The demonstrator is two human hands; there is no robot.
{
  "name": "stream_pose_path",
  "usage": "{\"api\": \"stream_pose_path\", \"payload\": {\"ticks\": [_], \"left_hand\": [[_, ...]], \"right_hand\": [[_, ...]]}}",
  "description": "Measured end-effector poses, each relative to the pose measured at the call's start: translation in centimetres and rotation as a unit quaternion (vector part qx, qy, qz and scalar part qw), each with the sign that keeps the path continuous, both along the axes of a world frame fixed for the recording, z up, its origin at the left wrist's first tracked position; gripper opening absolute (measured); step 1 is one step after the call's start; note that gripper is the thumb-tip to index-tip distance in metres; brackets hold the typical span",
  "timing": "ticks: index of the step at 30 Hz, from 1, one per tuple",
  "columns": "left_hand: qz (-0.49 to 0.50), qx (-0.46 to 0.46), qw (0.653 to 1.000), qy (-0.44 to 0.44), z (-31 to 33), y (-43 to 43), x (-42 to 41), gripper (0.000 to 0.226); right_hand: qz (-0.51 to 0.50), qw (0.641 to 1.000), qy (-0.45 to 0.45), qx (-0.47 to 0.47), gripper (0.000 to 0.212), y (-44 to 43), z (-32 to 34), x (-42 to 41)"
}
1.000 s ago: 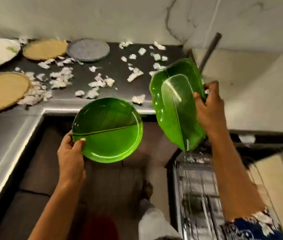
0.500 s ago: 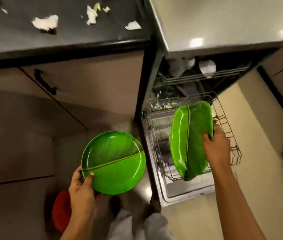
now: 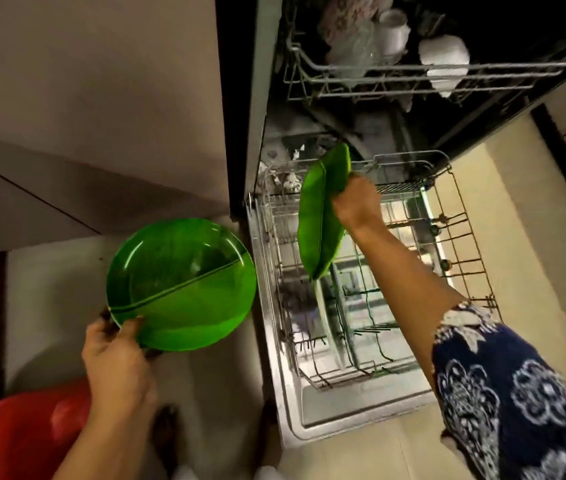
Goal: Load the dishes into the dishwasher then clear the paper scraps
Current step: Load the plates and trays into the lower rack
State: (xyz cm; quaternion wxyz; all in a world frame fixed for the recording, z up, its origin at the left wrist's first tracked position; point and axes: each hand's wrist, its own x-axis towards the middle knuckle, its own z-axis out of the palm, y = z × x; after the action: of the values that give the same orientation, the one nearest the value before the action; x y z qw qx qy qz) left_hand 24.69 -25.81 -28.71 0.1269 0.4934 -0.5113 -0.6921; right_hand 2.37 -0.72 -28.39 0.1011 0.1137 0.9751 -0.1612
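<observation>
From my seat at the remote feed, the far left shows a red tub point(image 3: 22, 434) on the floor, cut off by the corner of the view. Just right of it my left hand point(image 3: 115, 355) pinches the round green plate point(image 3: 181, 285) at its near rim, thumb on the upper face and fingers curled underneath. The plate extends up and to the right of that hand, face up and slightly tilted, over the floor and just beside the left edge of the open dishwasher door point(image 3: 344, 410).

Further right, the lower rack point(image 3: 461, 216) is pulled out over the door. A pale plate point(image 3: 326, 323) stands on edge among its wires. Above the rack, the leaf-shaped green plate point(image 3: 323, 209) is turned on edge, long axis running away from me. My right hand point(image 3: 354, 202) clamps it at its right-hand edge, so the plate sits directly left of the hand. Its lower tip points down into the rack; I cannot tell whether it touches the wires.

At the top right, the upper rack point(image 3: 413, 69) holds white cups point(image 3: 444, 53). A blue patterned sleeve point(image 3: 517, 393) covers my right upper arm.
</observation>
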Motion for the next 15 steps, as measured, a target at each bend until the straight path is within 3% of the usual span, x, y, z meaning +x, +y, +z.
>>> {"api": "stream_pose_path", "payload": {"ticks": [10,15], "left_hand": [[0.009,-0.007,1.0,0.004,-4.2,-0.8,-0.6,0.034],[0.006,-0.014,1.0,0.012,-5.6,-1.9,-0.9,0.032]], "right_hand": [[0.143,0.977,-0.03,0.157,0.035,-4.6,-6.8,-2.0],[0.147,0.977,-0.039,0.151,0.029,-6.2,-8.5,-1.7]]}}
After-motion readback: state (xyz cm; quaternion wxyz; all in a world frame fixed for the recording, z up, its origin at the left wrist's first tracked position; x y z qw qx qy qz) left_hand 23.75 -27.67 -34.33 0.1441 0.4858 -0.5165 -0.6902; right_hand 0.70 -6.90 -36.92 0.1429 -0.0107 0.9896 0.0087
